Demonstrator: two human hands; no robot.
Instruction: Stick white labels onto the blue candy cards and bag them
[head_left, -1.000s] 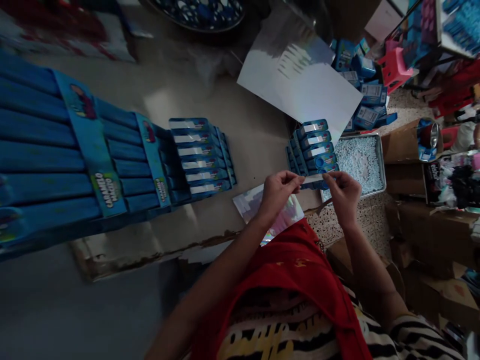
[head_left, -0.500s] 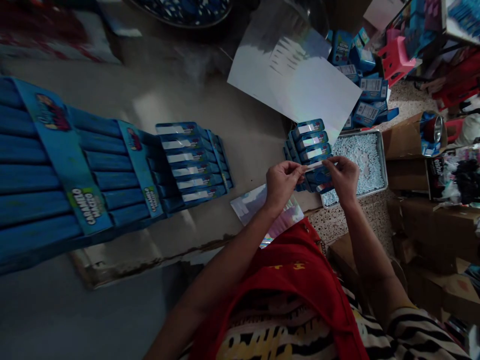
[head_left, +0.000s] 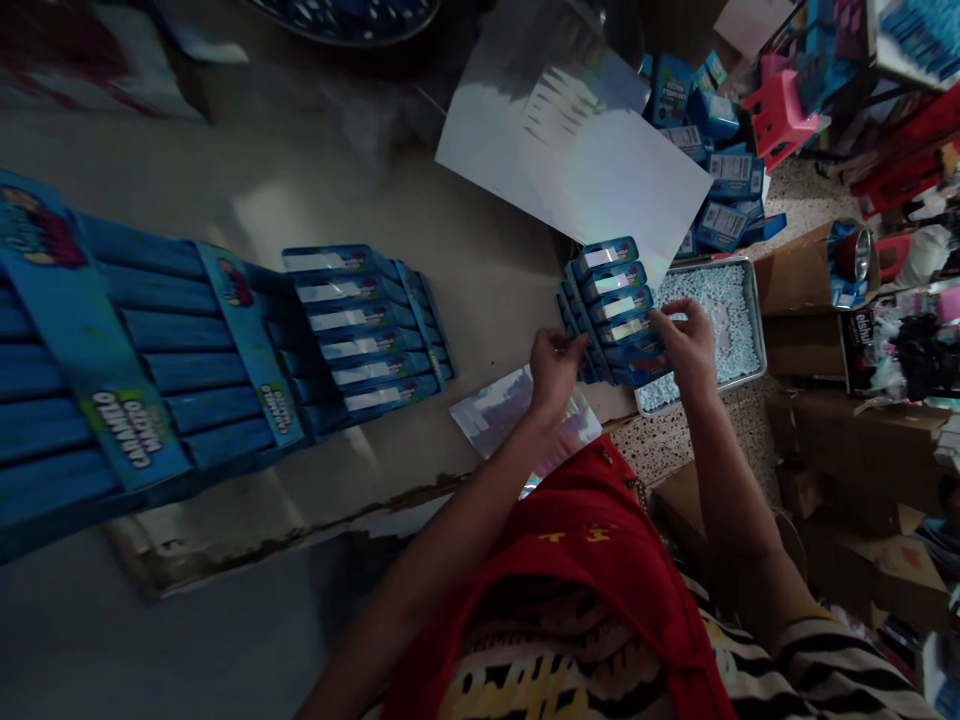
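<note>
A stack of small blue boxes (head_left: 611,285) stands by the table's right edge, white sticker strips across several of its end flaps. At its left side, my left hand (head_left: 553,372) has bunched fingers against the boxes; whatever lies between the fingertips is hidden. My right hand (head_left: 688,345) is closed at the right side, thumb and forefinger at the right end of a white sticker strip (head_left: 628,328) lying on a lower box. Below my left wrist is a shiny silvery sheet (head_left: 495,405).
Left on the table are another row of blue boxes with strips (head_left: 352,345) and large blue printed packs (head_left: 161,350). A big white sheet (head_left: 570,150) lies behind. Right are a tray of pale blue pieces (head_left: 754,300), loose blue boxes (head_left: 724,225) and a pink stool (head_left: 780,115).
The white strip, held between both hands earlier, now lies against a box. My left hand has moved left and down to the stack's side; my right hand stays at the strip's right end.
</note>
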